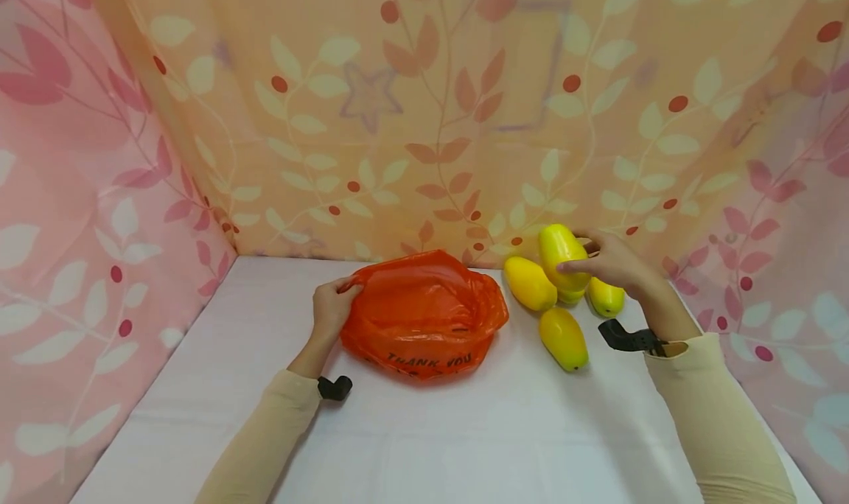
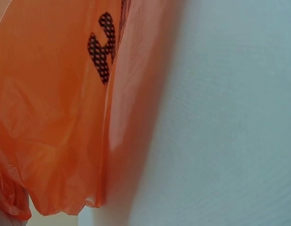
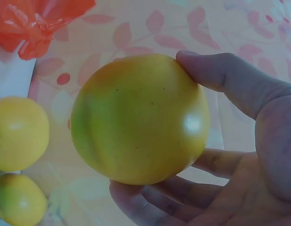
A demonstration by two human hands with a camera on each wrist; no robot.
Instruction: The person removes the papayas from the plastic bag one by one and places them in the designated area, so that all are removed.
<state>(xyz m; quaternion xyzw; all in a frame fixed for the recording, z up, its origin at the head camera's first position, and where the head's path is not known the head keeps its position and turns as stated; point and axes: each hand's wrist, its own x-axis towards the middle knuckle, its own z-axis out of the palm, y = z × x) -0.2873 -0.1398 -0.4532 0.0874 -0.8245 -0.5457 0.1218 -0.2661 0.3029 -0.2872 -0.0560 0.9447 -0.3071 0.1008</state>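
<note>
An orange-red plastic bag [image 1: 418,305] printed "THANK YOU" lies mid-table, and my left hand [image 1: 330,311] pinches its left edge between thumb and fingers. In the left wrist view the bag [image 2: 51,117] fills the left side; the left hand's fingers are out of sight there. My right hand [image 1: 613,259] holds a yellow mango [image 1: 559,245] above several others at the right. The right wrist view shows thumb and fingers curled round that mango [image 3: 140,120]. Below it are a mango [image 1: 529,283] at left, a mango [image 1: 564,340] nearer me, and a mango [image 1: 606,298] at right; another is partly hidden.
A white cloth covers the table [image 1: 411,445]. Behind it hangs a leaf-patterned orange curtain [image 1: 398,143], with pink patterned curtains at the left [image 1: 66,217] and right [image 1: 789,283]. A black wrist mount [image 1: 630,338] juts from the right sleeve.
</note>
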